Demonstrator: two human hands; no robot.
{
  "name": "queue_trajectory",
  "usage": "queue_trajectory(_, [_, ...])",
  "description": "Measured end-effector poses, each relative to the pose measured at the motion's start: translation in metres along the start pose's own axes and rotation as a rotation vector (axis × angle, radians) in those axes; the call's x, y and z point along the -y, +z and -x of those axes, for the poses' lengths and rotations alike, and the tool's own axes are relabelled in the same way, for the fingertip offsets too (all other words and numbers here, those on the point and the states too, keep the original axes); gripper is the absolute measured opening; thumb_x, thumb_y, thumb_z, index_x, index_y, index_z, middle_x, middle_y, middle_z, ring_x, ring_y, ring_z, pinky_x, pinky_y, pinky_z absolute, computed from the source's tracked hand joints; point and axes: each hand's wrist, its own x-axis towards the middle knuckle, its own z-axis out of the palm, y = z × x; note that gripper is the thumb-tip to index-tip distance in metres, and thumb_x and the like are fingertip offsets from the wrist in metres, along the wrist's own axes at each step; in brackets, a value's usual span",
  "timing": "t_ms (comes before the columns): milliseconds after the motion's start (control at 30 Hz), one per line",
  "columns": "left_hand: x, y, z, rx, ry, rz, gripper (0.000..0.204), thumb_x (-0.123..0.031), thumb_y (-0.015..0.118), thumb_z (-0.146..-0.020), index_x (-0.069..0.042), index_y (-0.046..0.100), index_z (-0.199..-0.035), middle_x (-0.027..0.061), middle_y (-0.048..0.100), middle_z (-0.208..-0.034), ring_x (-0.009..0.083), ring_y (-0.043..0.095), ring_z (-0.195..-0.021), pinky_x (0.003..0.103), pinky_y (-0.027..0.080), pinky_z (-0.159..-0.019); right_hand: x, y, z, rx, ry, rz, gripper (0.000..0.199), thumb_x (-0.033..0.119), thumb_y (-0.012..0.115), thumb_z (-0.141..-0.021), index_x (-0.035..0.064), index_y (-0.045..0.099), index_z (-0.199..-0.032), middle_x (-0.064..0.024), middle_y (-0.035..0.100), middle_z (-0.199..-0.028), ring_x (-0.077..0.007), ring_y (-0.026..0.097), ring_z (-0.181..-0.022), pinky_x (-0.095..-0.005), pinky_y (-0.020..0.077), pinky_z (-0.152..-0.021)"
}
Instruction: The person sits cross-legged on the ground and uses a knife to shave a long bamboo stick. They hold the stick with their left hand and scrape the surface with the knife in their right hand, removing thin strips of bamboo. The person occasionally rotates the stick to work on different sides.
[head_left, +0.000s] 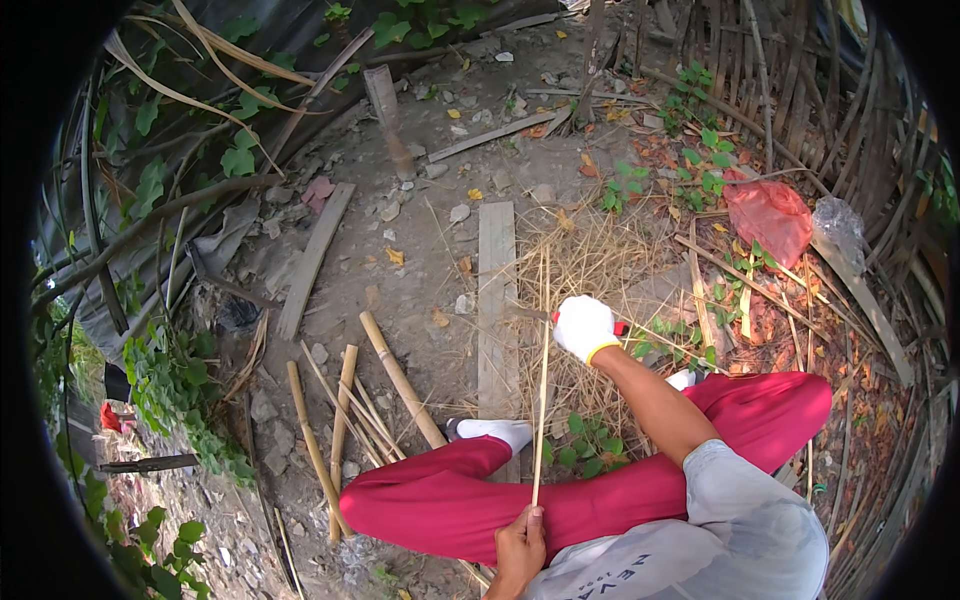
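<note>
My left hand (521, 548), bare, is closed around the lower end of a long thin bamboo strip (543, 420) near my lap. The strip runs up and away from me, almost straight, past my right hand (585, 327). That hand wears a white glove with a yellow cuff and is closed on a red-handled knife. Its dark knife blade (531, 314) points left and meets or crosses the strip; whether it cuts in, I cannot tell. My crossed legs, in dark red trousers (610, 495), lie under the strip.
A flat wooden board (496, 260) lies ahead, beside a heap of straw-like shavings (580, 255). Bamboo poles (400, 375) rest by my left knee. Another plank (316, 262) lies farther left. At right are a red plastic bag (768, 215) and a stick fence (840, 110).
</note>
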Motion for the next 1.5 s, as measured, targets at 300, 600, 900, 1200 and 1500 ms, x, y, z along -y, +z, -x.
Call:
queue_trajectory(300, [0.0,-0.027,0.045,0.19,-0.349,-0.146,0.047,-0.042,0.05,-0.108,-0.004,0.07,-0.128,0.0074,0.073,-0.087,0.0133,0.063,-0.08,0.037,0.054,-0.074,-0.085,-0.008,-0.041,-0.112,0.073,0.117,0.026,0.026,0.065,-0.088,0.0041,0.078,-0.093,-0.023,0.075,-0.093,-0.0394,0.074,-0.089,-0.0475,0.059,-0.078])
queue_trajectory(600, [0.023,-0.077,0.081,0.006,-0.334,-0.264,0.046,-0.042,0.048,-0.107,-0.005,0.071,-0.124,0.0221,0.069,-0.081,0.0303,0.067,-0.071,0.043,0.051,-0.066,-0.129,-0.032,-0.059,-0.024,0.246,0.123,0.027,0.022,0.065,-0.085,0.0032,0.078,-0.098,-0.0227,0.075,-0.1,-0.0392,0.074,-0.096,-0.0454,0.0591,-0.083])
queue_trajectory(900, [0.004,-0.035,0.021,-0.122,-0.178,0.136,0.037,-0.033,0.055,-0.107,0.0,0.072,-0.113,0.0037,0.055,-0.076,0.0132,0.05,-0.072,0.032,0.036,-0.065,-0.028,-0.045,0.021,0.164,-0.264,-0.129,0.035,0.039,0.062,-0.079,0.0049,0.068,-0.074,-0.0271,0.067,-0.082,-0.0477,0.065,-0.081,-0.0525,0.053,-0.074])
queue_trajectory(1200, [0.009,-0.006,-0.004,-0.074,-0.117,0.335,0.03,-0.02,0.056,-0.108,0.007,0.068,-0.108,-0.004,0.048,-0.066,0.0029,0.041,-0.058,0.023,0.032,-0.05,0.037,-0.028,0.066,0.245,-0.422,-0.059,0.028,0.036,0.065,-0.079,0.0091,0.072,-0.074,-0.019,0.069,-0.073,-0.0414,0.069,-0.072,-0.0497,0.0561,-0.065])
queue_trajectory(1500, [0.019,0.0,-0.002,-0.127,0.036,0.098,0.031,-0.023,0.055,-0.109,0.004,0.069,-0.104,-0.0056,0.048,-0.062,0.0021,0.042,-0.055,0.023,0.032,-0.048,0.049,-0.033,0.068,0.241,-0.371,0.045,0.023,0.022,0.066,-0.079,0.0035,0.077,-0.084,-0.0241,0.073,-0.083,-0.0397,0.074,-0.08,-0.0489,0.059,-0.07])
